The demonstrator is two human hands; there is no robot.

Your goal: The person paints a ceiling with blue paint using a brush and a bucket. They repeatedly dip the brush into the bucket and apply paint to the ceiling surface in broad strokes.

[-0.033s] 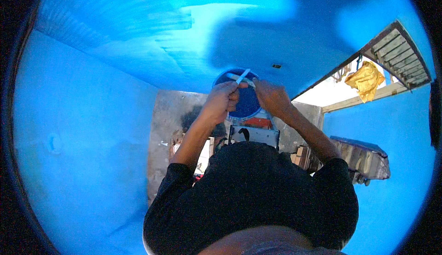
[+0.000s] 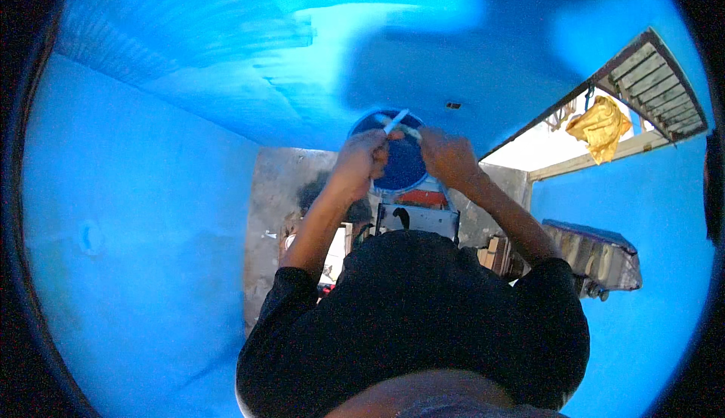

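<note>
A round bucket (image 2: 408,172) with dark blue inside stands in front of me, beneath both hands. My left hand (image 2: 359,163) is closed around a thin white stick (image 2: 396,121), which slants up and right across the bucket's far part. My right hand (image 2: 448,160) is closed at the bucket's right side, fingers pinched on the end of a short pale strip-like piece (image 2: 411,132). This piece lies by the white stick, partly behind it. Blur keeps me from telling exactly what it is.
Blue walls surround me, with a brighter patch on the far wall (image 2: 340,29) and a small socket box (image 2: 453,105). A ladder top (image 2: 419,218) is just below the bucket. To the right are a window opening with yellow cloth (image 2: 600,127) and a wrapped bundle (image 2: 596,256).
My left hand and the white stick have shifted slightly, and less of the stick shows. My right hand stays in nearly the same place. The bucket has not visibly moved.
</note>
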